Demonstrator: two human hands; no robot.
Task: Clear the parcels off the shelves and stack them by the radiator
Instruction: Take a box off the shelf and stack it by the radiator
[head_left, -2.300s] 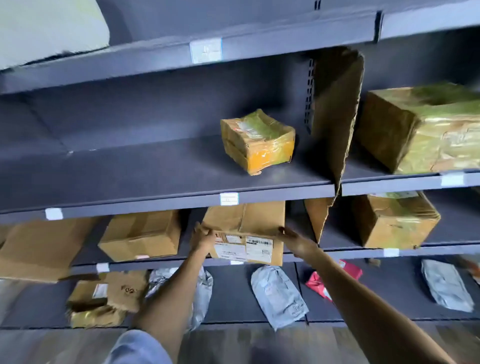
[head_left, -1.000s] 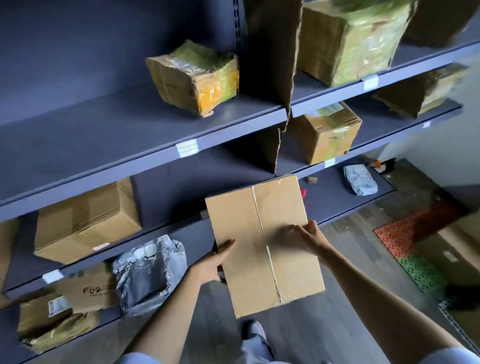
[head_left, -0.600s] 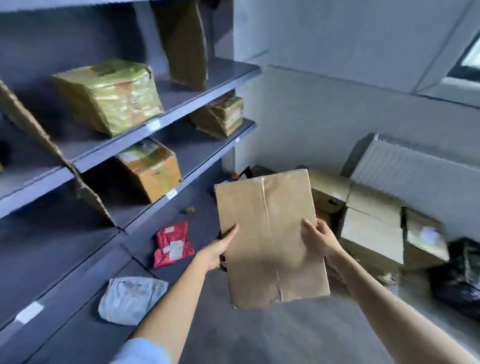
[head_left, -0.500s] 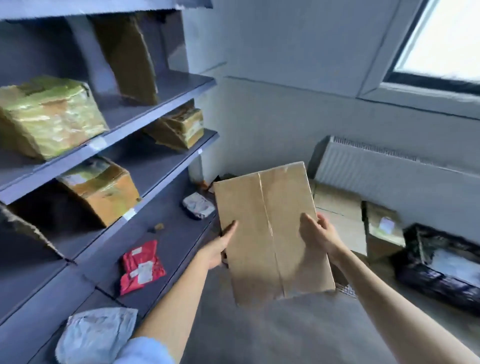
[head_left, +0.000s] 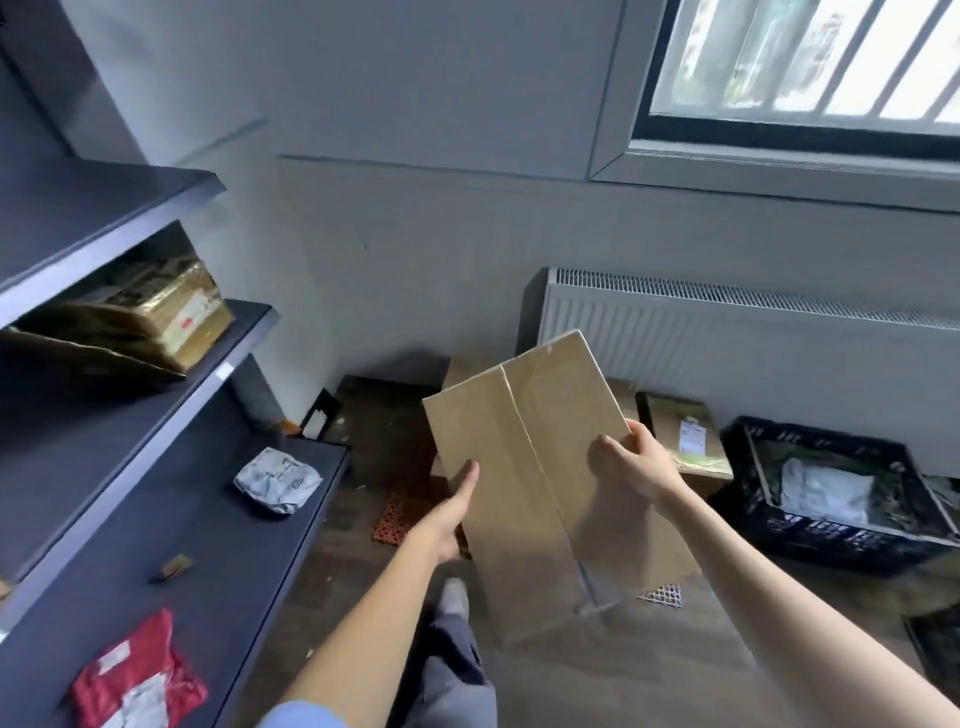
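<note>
A person carries a flat brown cardboard parcel (head_left: 545, 483) in both hands, held out in front of the body above the floor. Its long axis runs away from the person and slightly leftward, its far end tipped up toward the white radiator (head_left: 727, 343) on the wall ahead. The left hand (head_left: 447, 514) cups the left edge, fingers under the box and thumb along its side. The right hand (head_left: 631, 467) grips the right edge, fingers curled over the top face. Just beyond the parcel, nearer the right hand, parcels already on the floor (head_left: 685, 441) sit against the radiator, so the likely put-down spot lies ahead and slightly right. Dark shelves (head_left: 171, 499) to the left hold more packets.
</note>
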